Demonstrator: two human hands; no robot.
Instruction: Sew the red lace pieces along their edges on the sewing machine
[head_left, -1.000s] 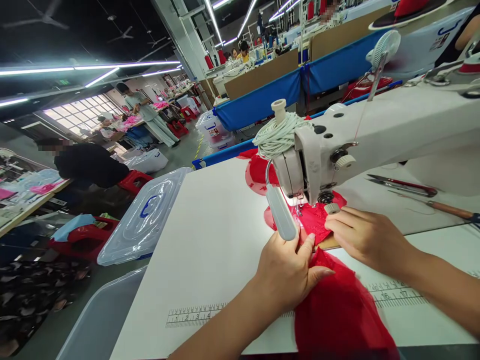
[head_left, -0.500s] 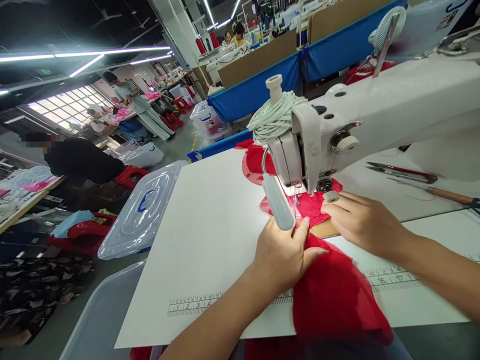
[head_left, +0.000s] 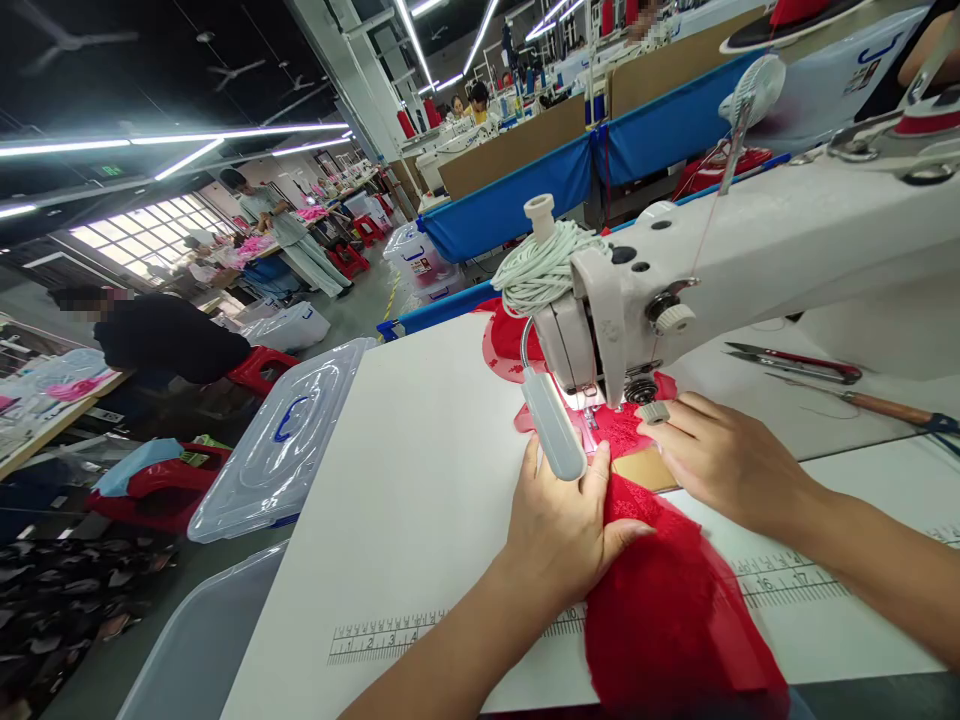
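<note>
The red lace fabric (head_left: 667, 610) lies on the white surface (head_left: 420, 480), running under the white sewing machine (head_left: 720, 270). The left hand (head_left: 562, 530) presses flat on it, grip spread; the right hand (head_left: 724, 460), fingers extended, rests at its right edge by the needle. Red-handled scissors (head_left: 795, 362) lie beyond.

left hand (head_left: 564, 525) flat on red fabric (head_left: 667, 620) | right hand (head_left: 724, 462) pressing fabric beside sewing machine (head_left: 750, 260)

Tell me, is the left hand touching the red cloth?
Touching. The head view shows the left hand lying flat on the red cloth, fingers spread on it beside the sewing machine.
</note>
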